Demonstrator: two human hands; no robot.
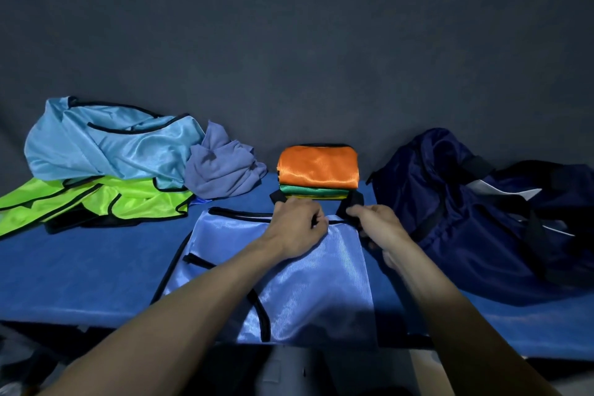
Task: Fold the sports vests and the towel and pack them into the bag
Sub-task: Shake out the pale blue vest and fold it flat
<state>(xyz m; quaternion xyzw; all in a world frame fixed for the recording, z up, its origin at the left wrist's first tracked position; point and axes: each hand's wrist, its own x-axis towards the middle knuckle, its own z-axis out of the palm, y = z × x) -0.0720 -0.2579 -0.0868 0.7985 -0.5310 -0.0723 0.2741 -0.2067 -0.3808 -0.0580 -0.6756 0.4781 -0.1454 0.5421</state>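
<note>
Your left hand (pixel 297 225) and right hand (pixel 376 223) each pinch a black strap at the far edge of the light blue vest (pixel 289 276), spread flat on the blue surface (pixel 80 276). At 12 o'clock sits the folded stack (pixel 318 172), orange on top. The bag (pixel 482 212) lies at 3 o'clock; the towel (pixel 221 170) and loose vests (pixel 106 151) at 10 o'clock
</note>
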